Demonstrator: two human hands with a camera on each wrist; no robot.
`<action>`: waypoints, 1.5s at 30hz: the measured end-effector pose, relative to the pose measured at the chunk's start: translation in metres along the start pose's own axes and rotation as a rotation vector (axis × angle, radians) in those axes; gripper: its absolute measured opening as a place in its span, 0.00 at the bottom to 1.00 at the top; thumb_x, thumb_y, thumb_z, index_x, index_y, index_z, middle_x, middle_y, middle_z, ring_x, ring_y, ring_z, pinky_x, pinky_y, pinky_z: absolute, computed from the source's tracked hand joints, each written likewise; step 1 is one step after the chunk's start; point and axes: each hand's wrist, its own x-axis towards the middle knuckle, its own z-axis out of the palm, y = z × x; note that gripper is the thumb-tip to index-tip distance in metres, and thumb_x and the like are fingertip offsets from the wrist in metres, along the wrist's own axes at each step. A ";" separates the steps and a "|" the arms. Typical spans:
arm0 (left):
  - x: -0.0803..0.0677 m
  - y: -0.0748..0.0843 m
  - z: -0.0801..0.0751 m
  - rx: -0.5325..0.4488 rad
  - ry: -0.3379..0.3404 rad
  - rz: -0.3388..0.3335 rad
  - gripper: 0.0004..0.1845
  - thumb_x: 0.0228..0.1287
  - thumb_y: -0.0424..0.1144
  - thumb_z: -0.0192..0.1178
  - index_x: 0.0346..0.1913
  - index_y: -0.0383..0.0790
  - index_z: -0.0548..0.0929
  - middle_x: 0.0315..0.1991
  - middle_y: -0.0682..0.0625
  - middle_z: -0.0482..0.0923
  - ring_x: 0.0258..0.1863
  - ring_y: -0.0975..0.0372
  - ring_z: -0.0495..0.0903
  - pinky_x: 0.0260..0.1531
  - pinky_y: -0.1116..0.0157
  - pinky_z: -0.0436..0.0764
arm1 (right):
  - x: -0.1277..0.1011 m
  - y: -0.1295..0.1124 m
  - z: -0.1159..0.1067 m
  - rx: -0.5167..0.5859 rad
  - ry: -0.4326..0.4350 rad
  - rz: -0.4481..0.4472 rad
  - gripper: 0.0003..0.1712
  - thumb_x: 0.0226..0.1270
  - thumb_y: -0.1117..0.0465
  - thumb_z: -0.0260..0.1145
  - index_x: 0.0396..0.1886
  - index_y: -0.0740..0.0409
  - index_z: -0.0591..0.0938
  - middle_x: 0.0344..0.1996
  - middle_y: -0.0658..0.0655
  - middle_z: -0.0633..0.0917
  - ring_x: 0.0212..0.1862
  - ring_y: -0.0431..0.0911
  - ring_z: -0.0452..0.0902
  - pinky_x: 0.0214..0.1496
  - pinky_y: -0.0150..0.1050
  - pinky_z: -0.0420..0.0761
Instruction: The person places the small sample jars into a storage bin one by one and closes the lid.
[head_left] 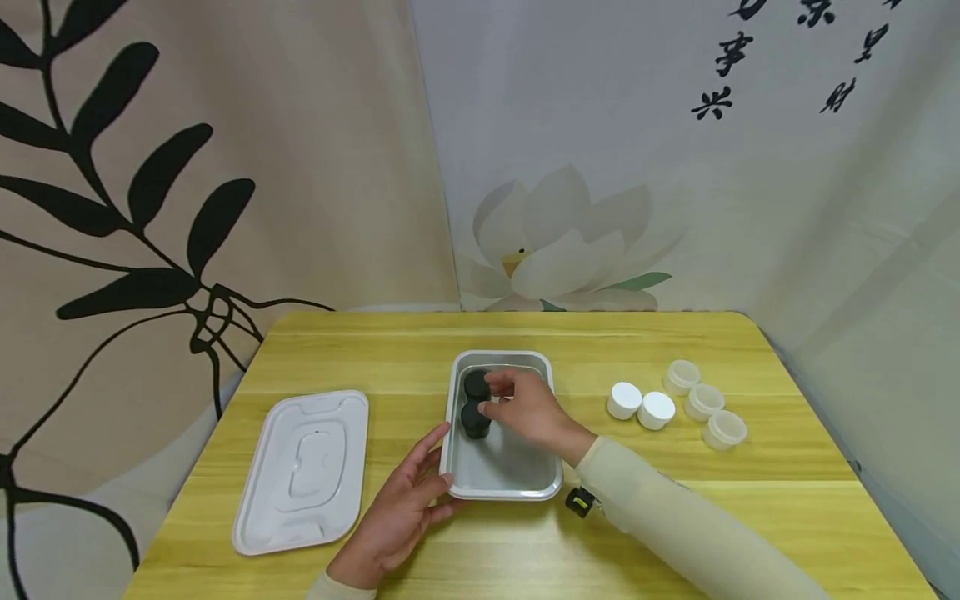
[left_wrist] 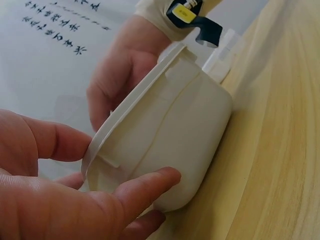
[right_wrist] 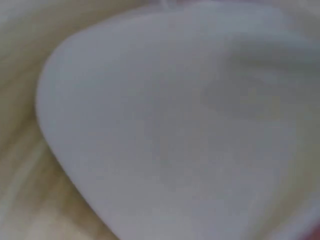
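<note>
My right hand (head_left: 528, 408) is in the metal tray (head_left: 504, 479) in the middle of the table (head_left: 675, 500), with fingers curled around the near black jar (head_left: 476, 418). Another black jar (head_left: 476, 384) sits just behind it. My left hand (head_left: 397, 508) has straight fingers pressing the tray's left wall. The white lid (head_left: 303, 471) lies to the left.

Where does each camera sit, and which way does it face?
Head: above the table, looking forward and down at the metal tray; both hands and a sleeve show.
Left wrist: low beside the tray, facing its outer wall; left hand fingers touch it.
Right wrist: blurred close-up of a pale surface; no body shows.
Shared: tray, head and left wrist.
</note>
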 end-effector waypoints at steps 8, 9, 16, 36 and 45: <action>0.001 0.000 0.000 -0.003 0.013 0.005 0.40 0.77 0.30 0.54 0.86 0.54 0.53 0.82 0.35 0.51 0.64 0.49 0.78 0.59 0.53 0.83 | -0.014 -0.003 -0.036 0.181 0.094 0.016 0.26 0.68 0.63 0.75 0.64 0.60 0.83 0.55 0.62 0.86 0.58 0.53 0.85 0.55 0.38 0.87; 0.001 0.000 0.000 -0.008 0.016 0.004 0.41 0.77 0.29 0.55 0.86 0.54 0.54 0.82 0.35 0.51 0.65 0.49 0.77 0.59 0.52 0.83 | -0.017 -0.002 -0.041 0.204 0.102 0.022 0.26 0.68 0.63 0.74 0.65 0.61 0.82 0.55 0.62 0.86 0.58 0.53 0.84 0.54 0.36 0.86; 0.000 -0.001 0.000 -0.019 0.023 0.001 0.41 0.77 0.29 0.54 0.86 0.54 0.53 0.83 0.35 0.50 0.66 0.49 0.76 0.60 0.51 0.82 | -0.038 0.014 -0.073 0.285 0.149 0.085 0.28 0.71 0.61 0.72 0.68 0.64 0.79 0.59 0.64 0.83 0.58 0.49 0.81 0.54 0.29 0.84; -0.002 -0.003 0.000 -0.011 0.000 0.002 0.41 0.77 0.29 0.53 0.86 0.54 0.52 0.83 0.36 0.49 0.69 0.49 0.74 0.63 0.50 0.81 | -0.108 0.092 -0.141 0.286 0.464 0.222 0.30 0.76 0.59 0.70 0.72 0.66 0.75 0.50 0.39 0.83 0.50 0.29 0.80 0.52 0.22 0.82; 0.000 0.000 -0.003 0.001 -0.029 0.014 0.41 0.78 0.29 0.53 0.86 0.52 0.50 0.84 0.35 0.48 0.69 0.47 0.73 0.64 0.51 0.81 | -0.117 0.108 -0.148 0.276 0.553 0.277 0.32 0.75 0.61 0.70 0.72 0.69 0.73 0.44 0.30 0.82 0.49 0.27 0.78 0.49 0.20 0.81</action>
